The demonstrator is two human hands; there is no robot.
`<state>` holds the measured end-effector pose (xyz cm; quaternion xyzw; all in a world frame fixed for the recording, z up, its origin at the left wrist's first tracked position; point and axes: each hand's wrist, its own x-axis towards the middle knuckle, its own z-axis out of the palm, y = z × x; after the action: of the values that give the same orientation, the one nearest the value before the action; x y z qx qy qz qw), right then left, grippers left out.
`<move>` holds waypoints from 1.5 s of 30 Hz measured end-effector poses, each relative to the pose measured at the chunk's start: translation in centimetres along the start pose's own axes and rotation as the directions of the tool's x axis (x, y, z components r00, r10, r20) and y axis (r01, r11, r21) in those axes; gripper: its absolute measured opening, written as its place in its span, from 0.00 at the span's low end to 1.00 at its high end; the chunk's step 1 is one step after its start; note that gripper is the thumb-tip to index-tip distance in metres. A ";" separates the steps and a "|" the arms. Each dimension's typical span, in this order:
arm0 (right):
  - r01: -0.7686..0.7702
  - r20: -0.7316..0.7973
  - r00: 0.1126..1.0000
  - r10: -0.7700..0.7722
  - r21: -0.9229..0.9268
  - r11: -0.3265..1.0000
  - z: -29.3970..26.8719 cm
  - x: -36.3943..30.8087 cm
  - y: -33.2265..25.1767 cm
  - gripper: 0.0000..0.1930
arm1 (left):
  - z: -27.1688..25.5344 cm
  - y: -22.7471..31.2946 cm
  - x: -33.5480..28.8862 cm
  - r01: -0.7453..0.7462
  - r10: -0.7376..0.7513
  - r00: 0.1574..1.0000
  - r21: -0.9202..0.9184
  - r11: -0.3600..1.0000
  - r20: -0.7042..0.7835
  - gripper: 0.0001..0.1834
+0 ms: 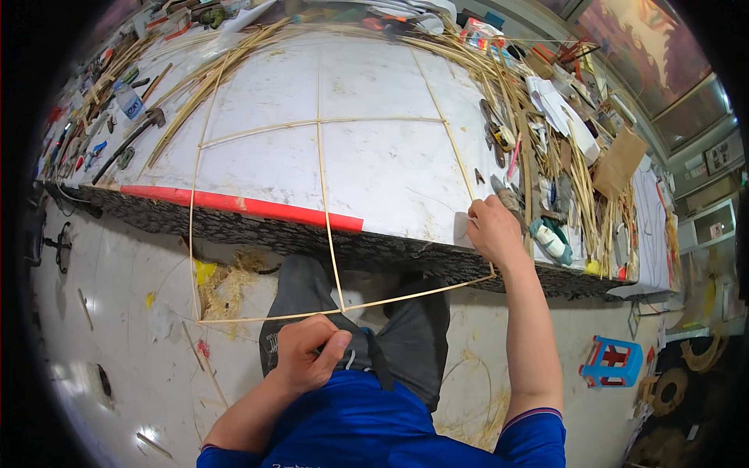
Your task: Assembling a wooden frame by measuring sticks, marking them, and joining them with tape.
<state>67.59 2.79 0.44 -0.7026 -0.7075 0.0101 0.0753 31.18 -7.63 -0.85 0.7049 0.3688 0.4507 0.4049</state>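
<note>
A light frame of thin bamboo strips [326, 191] lies partly on the white-topped table [257, 86], its near end sticking out past the edge above my lap. One strip runs down its middle and another crosses it. My right hand [495, 230] is closed around the frame's right side strip, close to the table edge. Just below the near cross strip, by the middle joint, my left hand [308, 355] is closed with thumb against fingers. Whatever it pinches, if anything, is hidden.
Bundles of bamboo strips [195, 90] curve along the table's far side. Tools, a utility knife [503, 139] and paper crowd the right; a hammer [133, 144] and a bottle [127, 100] lie left. Red tape [242, 204] marks the near edge. A blue stool [611, 361] stands on the floor, right.
</note>
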 end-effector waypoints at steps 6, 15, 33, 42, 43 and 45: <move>0.089 0.009 0.996 -0.089 -0.177 0.980 1.7 0.5 1.1 0.07 | -0.2 -0.4 -0.1 0.034 -0.034 0.999 0.006 0.999 -0.040 0.12; -0.005 -0.201 0.955 0.216 0.723 0.691 -4.5 1.4 3.2 0.05 | -0.3 -0.4 0.1 0.014 -0.017 0.998 -0.046 0.999 -0.068 0.15; 0.149 0.011 0.975 -0.224 0.716 0.682 -10.0 -6.4 -12.2 0.03 | -3.3 0.7 1.8 -0.223 0.178 0.958 -0.197 0.955 -0.224 0.12; 0.349 0.216 0.842 -0.494 0.481 0.804 -3.6 -4.3 -18.3 0.03 | -1.2 -5.4 -9.0 0.348 -0.348 0.937 0.022 0.937 0.035 0.10; 0.351 0.223 0.836 -0.501 0.484 0.801 -3.1 -4.2 -18.7 0.03 | -1.2 -6.4 -9.4 0.535 -0.537 0.844 -0.056 0.843 -0.010 0.09; 0.402 0.227 0.833 -0.504 0.378 0.834 -2.4 -3.9 -19.1 0.04 | -1.3 -9.2 -9.8 0.607 -0.675 0.735 -0.374 0.701 -0.072 0.06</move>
<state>48.92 -1.56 4.75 -0.4798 -0.8471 0.2171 0.0717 25.42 -12.27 -12.12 0.4043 0.5515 0.4044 0.6073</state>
